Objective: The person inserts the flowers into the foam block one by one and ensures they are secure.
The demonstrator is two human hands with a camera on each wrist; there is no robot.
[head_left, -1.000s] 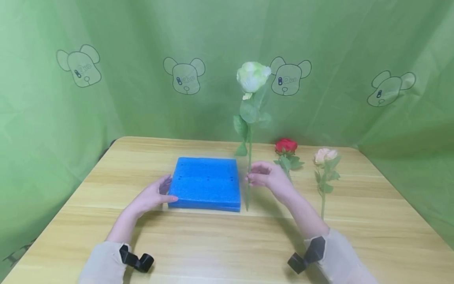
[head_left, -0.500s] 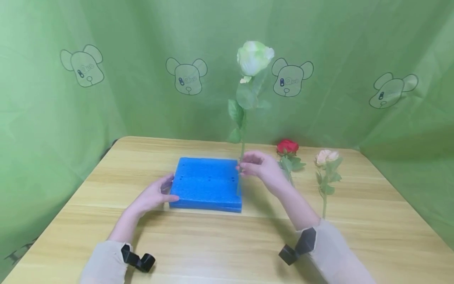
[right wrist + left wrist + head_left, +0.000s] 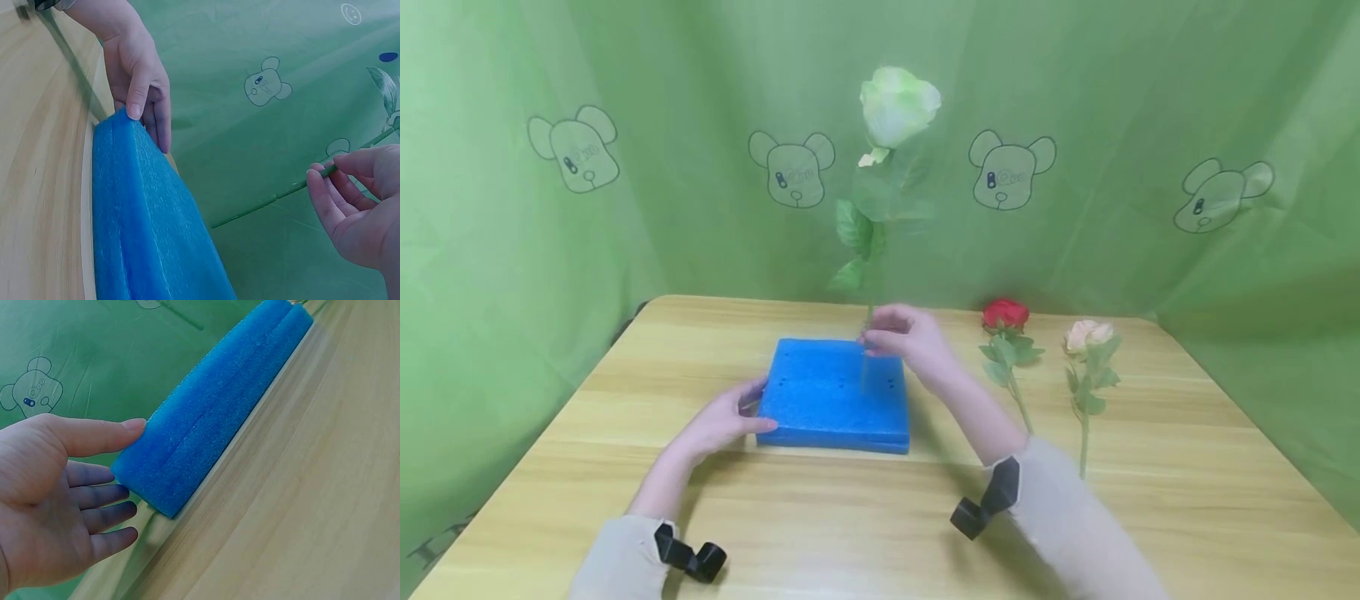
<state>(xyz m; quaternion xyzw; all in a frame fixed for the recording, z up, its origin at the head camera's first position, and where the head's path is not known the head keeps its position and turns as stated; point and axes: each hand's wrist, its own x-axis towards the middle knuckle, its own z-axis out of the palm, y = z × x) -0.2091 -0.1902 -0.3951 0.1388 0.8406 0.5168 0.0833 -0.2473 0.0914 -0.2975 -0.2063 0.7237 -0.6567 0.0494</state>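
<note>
A blue foam block (image 3: 827,410) with small holes in its top lies flat on the table. My left hand (image 3: 722,421) is at its left end; in the left wrist view the thumb (image 3: 100,434) rests on the foam's edge and the other fingers stretch out beside it. With thumb and fingertips my right hand (image 3: 921,350) pinches the green stem (image 3: 272,199) of a whitish-green rose (image 3: 897,108) held upright, bloom high. The stem's lower end hangs over the foam in the head view, and in the right wrist view it stands apart from it.
To the right on the wooden table (image 3: 850,517) lie a red rose (image 3: 1006,315) and a pale pink rose (image 3: 1087,335), blooms toward the back edge. A green curtain (image 3: 700,242) with bear-like outlines hangs behind and at both sides.
My right hand has carried the whitish-green rose up and left, from beside the foam block's right edge to above its top. The left hand has stayed at the foam's left end.
</note>
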